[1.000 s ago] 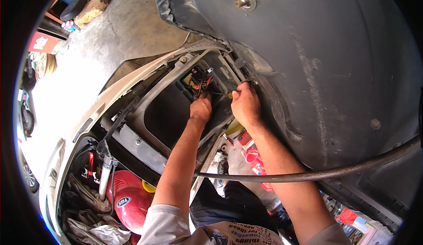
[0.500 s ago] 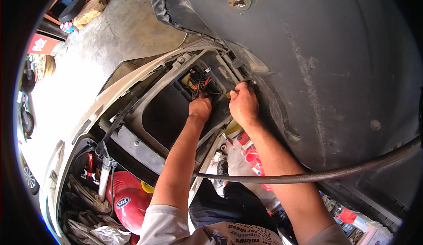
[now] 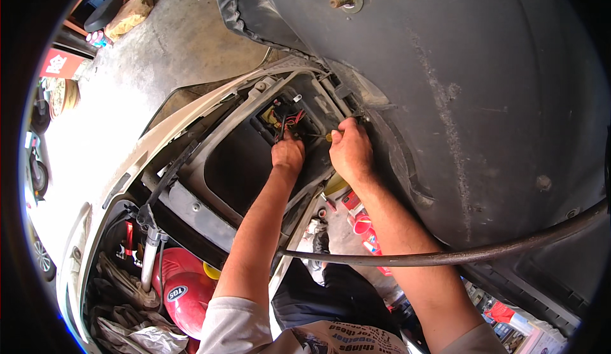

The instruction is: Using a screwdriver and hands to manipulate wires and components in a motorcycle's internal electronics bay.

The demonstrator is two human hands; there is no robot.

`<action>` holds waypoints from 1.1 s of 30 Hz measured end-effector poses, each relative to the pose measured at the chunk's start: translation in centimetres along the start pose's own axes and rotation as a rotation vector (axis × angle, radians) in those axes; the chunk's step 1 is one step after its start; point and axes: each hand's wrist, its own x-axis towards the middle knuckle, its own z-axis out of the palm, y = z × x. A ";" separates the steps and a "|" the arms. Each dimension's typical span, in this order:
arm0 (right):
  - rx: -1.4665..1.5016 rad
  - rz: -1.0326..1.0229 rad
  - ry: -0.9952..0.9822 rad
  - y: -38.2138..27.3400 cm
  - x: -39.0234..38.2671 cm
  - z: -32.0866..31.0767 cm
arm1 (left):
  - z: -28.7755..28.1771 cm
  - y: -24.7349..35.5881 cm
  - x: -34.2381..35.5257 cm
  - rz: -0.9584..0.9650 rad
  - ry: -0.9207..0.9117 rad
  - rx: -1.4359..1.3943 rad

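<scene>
Near the middle of the frame, your left hand is closing around the red and black wires running up toward the upper left into the dark recess. Your right hand is pinching a small yellowish-tipped piece, its axis lying roughly level, pointing left. Below, at lower left, a red canister with a round dark label is lying among rags. At upper left, a red sign is standing.

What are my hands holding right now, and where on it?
The left hand pinches the red and black wires near their lower end. The right hand grips something small and yellowish; what it is cannot be told.
</scene>
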 end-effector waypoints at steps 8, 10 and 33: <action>-0.009 -0.005 0.005 0.8 0.2 0.1 | -2.0 0.9 -1.3 -0.008 0.008 -0.084; -0.009 -0.006 0.011 0.9 0.2 0.0 | -1.9 1.1 -1.5 0.012 0.037 -0.077; -0.019 -0.014 0.015 0.5 0.2 0.2 | 0.0 -0.7 -1.3 0.200 0.102 0.045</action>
